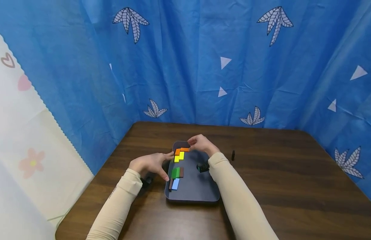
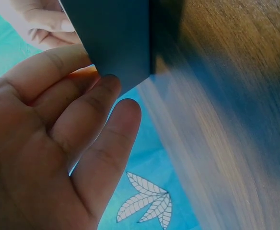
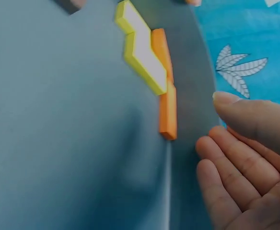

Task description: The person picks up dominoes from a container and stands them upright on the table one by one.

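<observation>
A dark grey tray (image 1: 194,201) holds small rectangular blocks along its left side. At the far end are two orange blocks (image 3: 168,112) touching two yellow blocks (image 3: 147,62). Nearer lie green (image 1: 175,173), brown (image 1: 181,172) and light blue (image 1: 175,184) blocks. My left hand (image 1: 152,163) is at the tray's left wall, fingers extended and thumb apart, fingertips by the orange and yellow blocks. In the left wrist view its fingers reach the tray's edge. My right hand (image 1: 202,144) hovers at the far rim beside the orange blocks, fingers loosely bent with no block between them.
A small dark upright piece (image 1: 233,155) stands on the brown wooden table (image 1: 281,173), right of the tray. Blue curtains (image 1: 185,66) hang behind the table, and a pale patterned cloth (image 1: 26,143) hangs at the left. Black wrist-worn devices (image 1: 203,167) are partly visible.
</observation>
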`<state>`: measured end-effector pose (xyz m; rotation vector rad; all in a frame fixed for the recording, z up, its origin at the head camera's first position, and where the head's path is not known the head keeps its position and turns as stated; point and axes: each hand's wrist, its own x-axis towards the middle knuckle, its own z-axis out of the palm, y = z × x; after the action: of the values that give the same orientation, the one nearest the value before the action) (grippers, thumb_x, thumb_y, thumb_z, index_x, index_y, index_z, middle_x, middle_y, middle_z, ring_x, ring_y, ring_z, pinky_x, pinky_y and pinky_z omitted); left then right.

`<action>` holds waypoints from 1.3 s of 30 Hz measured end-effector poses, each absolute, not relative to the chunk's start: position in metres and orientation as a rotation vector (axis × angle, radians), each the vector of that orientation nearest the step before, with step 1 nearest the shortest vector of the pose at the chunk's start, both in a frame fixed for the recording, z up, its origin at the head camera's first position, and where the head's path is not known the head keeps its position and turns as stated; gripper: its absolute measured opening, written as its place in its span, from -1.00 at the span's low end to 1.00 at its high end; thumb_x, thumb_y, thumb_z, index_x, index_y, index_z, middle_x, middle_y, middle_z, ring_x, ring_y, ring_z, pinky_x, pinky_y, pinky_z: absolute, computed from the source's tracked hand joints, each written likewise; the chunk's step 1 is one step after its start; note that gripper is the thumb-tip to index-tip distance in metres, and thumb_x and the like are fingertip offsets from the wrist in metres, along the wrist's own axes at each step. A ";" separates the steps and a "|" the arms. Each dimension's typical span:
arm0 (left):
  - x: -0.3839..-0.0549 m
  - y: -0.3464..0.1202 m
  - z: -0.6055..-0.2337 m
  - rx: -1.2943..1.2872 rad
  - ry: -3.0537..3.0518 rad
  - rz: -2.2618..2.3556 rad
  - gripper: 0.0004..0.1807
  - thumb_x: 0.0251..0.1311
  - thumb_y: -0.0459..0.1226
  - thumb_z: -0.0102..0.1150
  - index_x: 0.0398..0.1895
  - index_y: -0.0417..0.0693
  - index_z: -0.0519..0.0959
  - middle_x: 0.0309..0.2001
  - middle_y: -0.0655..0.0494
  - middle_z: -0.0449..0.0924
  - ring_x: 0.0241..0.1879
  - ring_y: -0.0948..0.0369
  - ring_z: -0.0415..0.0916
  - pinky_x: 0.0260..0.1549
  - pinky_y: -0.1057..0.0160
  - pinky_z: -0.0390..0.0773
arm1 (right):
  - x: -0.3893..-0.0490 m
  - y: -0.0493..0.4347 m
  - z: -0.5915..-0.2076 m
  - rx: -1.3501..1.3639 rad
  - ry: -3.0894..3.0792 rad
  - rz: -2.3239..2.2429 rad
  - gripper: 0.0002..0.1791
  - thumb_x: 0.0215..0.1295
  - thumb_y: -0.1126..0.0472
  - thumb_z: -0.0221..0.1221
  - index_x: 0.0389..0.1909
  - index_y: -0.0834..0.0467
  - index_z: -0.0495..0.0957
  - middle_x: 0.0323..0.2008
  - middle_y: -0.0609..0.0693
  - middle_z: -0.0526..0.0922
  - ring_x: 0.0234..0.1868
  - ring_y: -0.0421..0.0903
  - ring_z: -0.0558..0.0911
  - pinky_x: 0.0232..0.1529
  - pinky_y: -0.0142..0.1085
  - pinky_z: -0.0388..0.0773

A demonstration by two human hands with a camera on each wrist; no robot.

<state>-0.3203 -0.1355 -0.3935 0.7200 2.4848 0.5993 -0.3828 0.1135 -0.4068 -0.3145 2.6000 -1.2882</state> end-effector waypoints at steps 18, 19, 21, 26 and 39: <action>-0.318 -0.134 -0.396 0.694 2.483 0.608 0.15 -0.12 -0.02 0.60 0.57 0.06 0.16 0.62 0.14 -0.06 0.54 -0.03 0.09 0.45 -0.18 0.20 | -0.386 0.114 -0.430 -0.283 2.594 -1.245 -0.56 0.27 0.38 0.28 0.19 0.28 0.58 0.13 0.17 0.66 0.10 0.05 0.62 0.26 -0.08 0.54; -0.319 -0.134 -0.395 0.699 2.487 0.602 0.15 -0.11 -0.01 0.60 0.57 0.06 0.16 0.63 0.13 -0.06 0.54 -0.03 0.08 0.45 -0.18 0.20 | -0.386 0.113 -0.429 -0.274 2.598 -1.251 -0.57 0.27 0.39 0.29 0.18 0.28 0.59 0.12 0.16 0.66 0.08 0.04 0.63 0.25 -0.07 0.55; -0.319 -0.134 -0.393 0.698 2.487 0.611 0.15 -0.11 -0.02 0.60 0.57 0.04 0.16 0.63 0.12 -0.07 0.54 -0.05 0.08 0.44 -0.20 0.20 | -0.388 0.112 -0.429 -0.247 2.597 -1.272 -0.58 0.26 0.39 0.29 0.16 0.28 0.59 0.08 0.16 0.67 0.04 0.03 0.63 0.24 -0.07 0.55; -0.320 -0.134 -0.391 0.707 2.495 0.599 0.13 -0.09 -0.03 0.59 0.57 0.03 0.16 0.63 0.12 -0.06 0.54 -0.06 0.09 0.43 -0.20 0.23 | -0.389 0.108 -0.430 -0.209 2.566 -1.319 -0.60 0.25 0.39 0.31 0.12 0.28 0.61 0.01 0.15 0.67 -0.04 0.00 0.61 0.21 -0.10 0.57; -0.320 -0.133 -0.393 0.729 2.497 0.587 0.13 -0.08 -0.01 0.59 0.57 0.03 0.17 0.63 0.10 -0.06 0.53 -0.07 0.10 0.42 -0.22 0.22 | -0.385 0.107 -0.443 -0.182 2.608 -1.341 -0.64 0.24 0.33 0.34 0.07 0.24 0.63 -0.04 0.10 0.65 -0.10 -0.02 0.57 0.03 -0.18 0.61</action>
<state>-0.3203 -0.1330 -0.3927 0.7287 2.4967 0.5869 -0.3847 0.1065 -0.4426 -0.1817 2.6082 -1.3408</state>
